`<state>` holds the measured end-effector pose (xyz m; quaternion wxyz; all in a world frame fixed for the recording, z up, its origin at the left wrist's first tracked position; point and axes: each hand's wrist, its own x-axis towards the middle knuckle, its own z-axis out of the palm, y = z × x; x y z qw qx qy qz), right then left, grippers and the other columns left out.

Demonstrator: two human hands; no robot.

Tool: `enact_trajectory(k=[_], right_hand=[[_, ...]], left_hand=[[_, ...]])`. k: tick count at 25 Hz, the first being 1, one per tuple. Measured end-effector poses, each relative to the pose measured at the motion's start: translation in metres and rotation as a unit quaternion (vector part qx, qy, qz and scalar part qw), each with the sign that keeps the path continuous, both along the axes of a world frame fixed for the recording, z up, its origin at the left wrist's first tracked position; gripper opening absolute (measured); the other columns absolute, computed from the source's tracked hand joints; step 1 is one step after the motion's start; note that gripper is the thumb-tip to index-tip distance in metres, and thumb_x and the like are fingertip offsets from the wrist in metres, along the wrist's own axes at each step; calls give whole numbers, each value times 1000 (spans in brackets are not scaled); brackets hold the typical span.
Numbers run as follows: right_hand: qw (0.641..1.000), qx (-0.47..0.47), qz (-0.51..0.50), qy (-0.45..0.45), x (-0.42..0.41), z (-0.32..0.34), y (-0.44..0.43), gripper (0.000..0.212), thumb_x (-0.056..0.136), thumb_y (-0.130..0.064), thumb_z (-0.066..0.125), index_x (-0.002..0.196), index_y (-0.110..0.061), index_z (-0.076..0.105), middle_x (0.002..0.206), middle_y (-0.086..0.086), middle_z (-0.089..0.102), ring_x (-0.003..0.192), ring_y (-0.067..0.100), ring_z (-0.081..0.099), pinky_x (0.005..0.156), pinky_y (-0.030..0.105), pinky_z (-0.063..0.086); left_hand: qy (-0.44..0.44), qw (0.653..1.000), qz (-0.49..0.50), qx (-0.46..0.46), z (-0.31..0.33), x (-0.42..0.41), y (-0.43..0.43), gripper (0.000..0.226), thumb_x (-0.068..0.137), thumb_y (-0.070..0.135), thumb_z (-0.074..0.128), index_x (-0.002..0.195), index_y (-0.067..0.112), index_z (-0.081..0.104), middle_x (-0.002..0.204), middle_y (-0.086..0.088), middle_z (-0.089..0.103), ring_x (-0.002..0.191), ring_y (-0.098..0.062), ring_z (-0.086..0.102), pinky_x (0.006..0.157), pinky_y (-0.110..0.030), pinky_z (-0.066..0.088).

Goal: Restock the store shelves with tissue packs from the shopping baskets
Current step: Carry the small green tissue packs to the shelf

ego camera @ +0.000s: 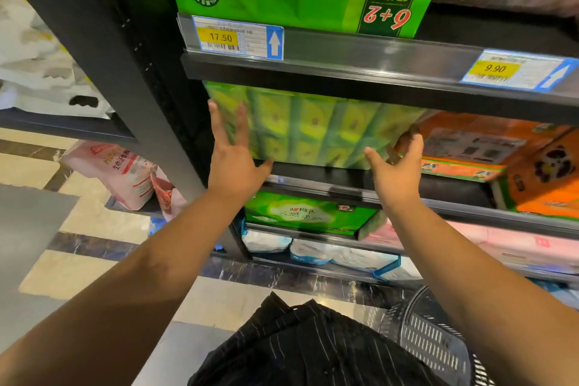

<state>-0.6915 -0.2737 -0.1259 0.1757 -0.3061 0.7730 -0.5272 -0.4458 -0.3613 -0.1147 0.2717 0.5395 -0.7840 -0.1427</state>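
A left hand (233, 160), fingers straight and spread, presses flat against the front of a green tissue pack (313, 125) on the middle shelf (313, 174). The right hand (396, 166) curls its fingers round the pack's right end, thumb out. Both bare forearms reach upward. The glossy plastic wrap is blurred, its print unreadable. Orange packs (545, 194) sit just beside it. A black mesh basket (432, 345) is cut off below.

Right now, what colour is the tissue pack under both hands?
The tissue pack is green with yellow-green panels; the head view shows it best.
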Motion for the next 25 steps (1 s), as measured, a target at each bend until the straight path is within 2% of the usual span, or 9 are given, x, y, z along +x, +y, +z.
enact_trajectory(k=[2, 4, 7, 9, 13, 17, 20, 23, 25], right_hand=[[993, 46, 56, 92, -4, 0, 0, 71, 78, -23, 76, 134, -5, 36, 135, 13, 44, 124, 32, 46, 102, 32, 38], [959, 138, 130, 209, -3, 1, -1, 73, 80, -23, 74, 137, -7, 33, 137, 19, 35, 120, 38, 45, 96, 34, 40], [885, 273, 187, 327, -2, 1, -3, 88, 83, -38, 70, 151, -24, 15, 150, 28, 12, 136, 43, 31, 109, 40, 36], [872, 284, 179, 357, -4, -2, -4, 85, 83, -41, 68, 150, -27, 18, 148, 29, 14, 136, 45, 28, 110, 43, 35], [921, 247, 115, 278, -11, -2, -5, 71, 81, -32, 72, 139, -22, 33, 140, 24, 21, 110, 46, 50, 93, 43, 48], [901, 274, 191, 276, -14, 1, -10, 82, 79, -33, 75, 144, -36, 26, 134, 24, 26, 99, 43, 57, 92, 40, 49], [897, 268, 195, 292, -4, -2, -9, 77, 79, -33, 73, 143, -39, 30, 138, 25, 22, 99, 44, 57, 89, 38, 49], [893, 269, 215, 291, -3, -2, -5, 75, 78, -33, 73, 142, -39, 34, 144, 24, 12, 102, 45, 57, 95, 38, 49], [893, 269, 224, 283, -6, 0, -3, 74, 78, -32, 73, 141, -38, 36, 143, 24, 14, 93, 43, 61, 95, 37, 49]], left_hand=[[-72, 997, -28, 5, 1, -2, -8, 102, 79, 37, 75, 154, 27, 6, 158, -14, -23, 146, -38, 10, 113, -45, 32], [-143, 988, -65, 12, 1, -6, -15, 100, 81, 42, 71, 153, 32, 3, 157, -9, -25, 148, -35, 3, 118, -45, 21], [-209, 975, -77, 18, 2, -13, -23, 101, 82, 45, 69, 152, 35, -3, 156, -6, -29, 148, -31, -5, 120, -42, 15], [-238, 968, -68, 30, 1, -15, -26, 101, 82, 46, 68, 151, 35, -5, 153, -3, -35, 148, -29, -7, 120, -42, 14], [-293, 954, -57, 31, -3, -11, -28, 102, 86, 45, 64, 151, 32, -14, 144, -1, -48, 147, -27, -15, 120, -46, 9], [-307, 950, -56, 34, -5, -8, -33, 106, 85, 43, 64, 148, 37, -20, 130, 6, -61, 147, -23, -19, 120, -49, 4], [-313, 948, -58, 31, -5, 1, -40, 107, 84, 41, 66, 148, 40, -19, 138, 7, -55, 147, -20, -16, 119, -49, 0], [-312, 948, -59, 23, -4, 7, -45, 104, 84, 38, 65, 149, 41, -16, 149, 5, -43, 147, -20, -15, 118, -49, -1], [-292, 955, -54, 3, -7, 5, -42, 98, 85, 38, 63, 151, 38, -9, 153, 3, -36, 148, -23, -13, 120, -48, 1]])
